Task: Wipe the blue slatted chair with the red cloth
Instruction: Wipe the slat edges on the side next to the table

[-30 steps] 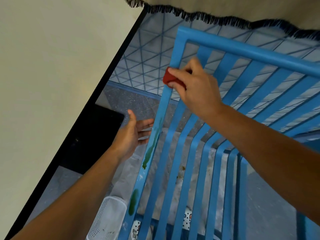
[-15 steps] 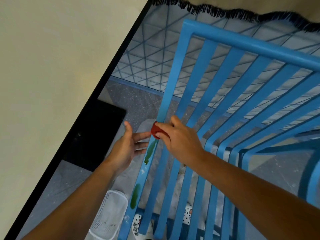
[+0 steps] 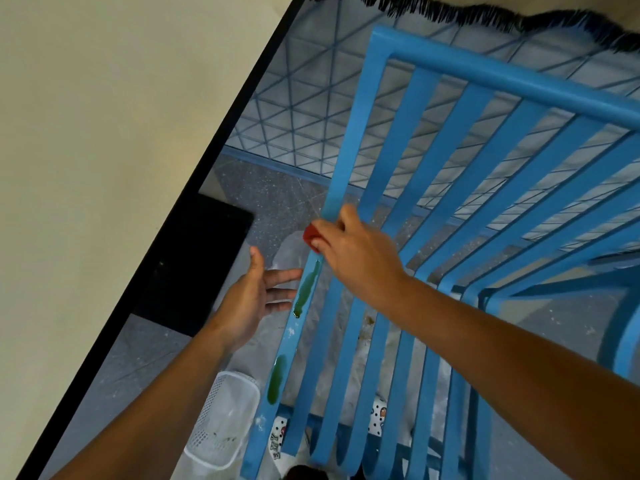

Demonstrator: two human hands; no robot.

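The blue slatted chair (image 3: 408,140) fills the right half of the view, its slats running from top right down to the bottom. My right hand (image 3: 356,254) presses a folded red cloth (image 3: 311,234) onto the leftmost slat, just above a long green smear (image 3: 305,289). A second green blotch (image 3: 276,379) sits lower on the same slat. My left hand (image 3: 252,299) hovers open to the left of that slat, fingers spread, fingertips close to the slat's edge beside the upper smear.
A cream wall with a black skirting strip (image 3: 221,133) runs diagonally on the left. A white mesh basket (image 3: 221,420) stands on the grey floor below my left arm. A dark-fringed rug edge (image 3: 485,12) lies at the top.
My right hand slid the red cloth down the leftmost slat from near the top rail to just above the upper green smear. The left hand stayed beside the slat.
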